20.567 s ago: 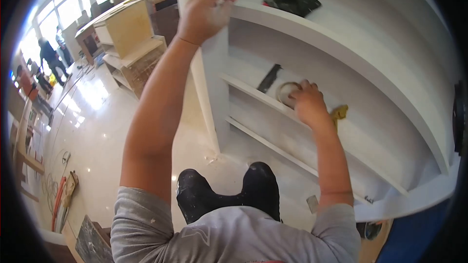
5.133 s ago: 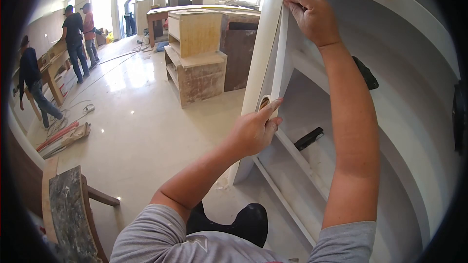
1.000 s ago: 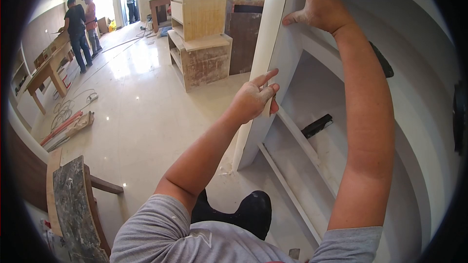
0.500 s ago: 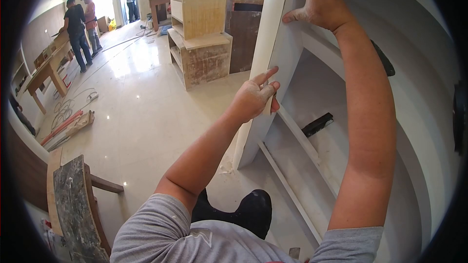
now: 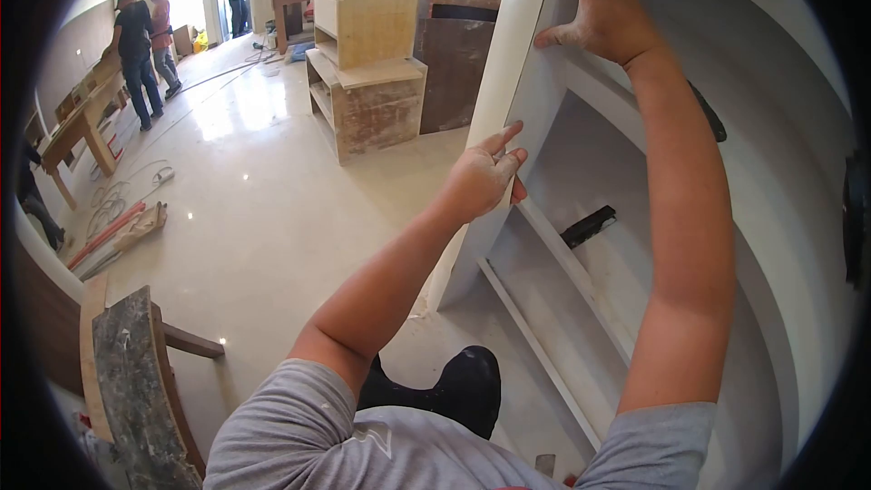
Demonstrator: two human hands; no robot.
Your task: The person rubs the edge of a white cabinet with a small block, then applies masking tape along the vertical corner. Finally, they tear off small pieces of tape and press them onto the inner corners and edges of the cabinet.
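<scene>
A white upright panel (image 5: 543, 100) of a shelf unit stands in front of me, tilted in this view. My left hand (image 5: 490, 177) is closed around its front edge at mid height, the forefinger stretched across the edge and other fingers on the inner side. Higher up, my right hand (image 5: 606, 14) presses against the panel's inner face near the same edge. Its thumb is spread well apart from the fingers, whose tips reach the top of the view. A black tool-like object (image 5: 588, 226) lies on a shelf board below my right forearm.
Pale shelf boards (image 5: 544, 345) curve away at right. A wooden cabinet (image 5: 372, 73) stands beyond the panel. At lower left is a stained bench (image 5: 141, 381). Pipes and cables (image 5: 113, 231) lie on the shiny floor. Several people work at the back, including one in dark clothes (image 5: 136, 59).
The view has shifted slightly, so the room appears a little displaced. Both hands keep nearly the same places on the panel.
</scene>
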